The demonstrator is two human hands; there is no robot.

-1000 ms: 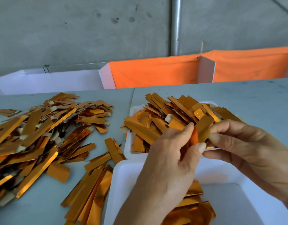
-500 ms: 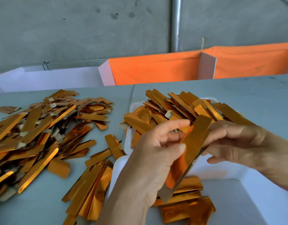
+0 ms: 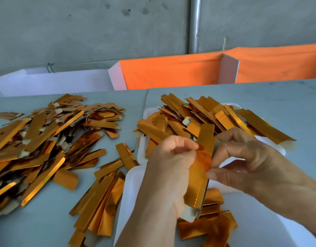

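The left grip and the right grip both have curled fingers, and each pinches one long edge of a single gold strip. A second ago the two grips met low against the far heap with only a short end of foil showing between them. Half a second ago the strip slanted across the left grip. Now it stands nearly upright, clear of the heap. I judge the piece is picked and is being worked along its length, perhaps at the dotted crease line near its lower right edge.

The grey worktop carries a broad loose pile of strips on the left. A far white tray is stacked high with more, and a near white tray holds a few finished-looking pieces.

The held strip hangs above the near tray, between the two grips. The left thumb and forefinger hold its upper left edge, and the right thumb holds mid-right. Its pale tab end pokes out below the left grip.
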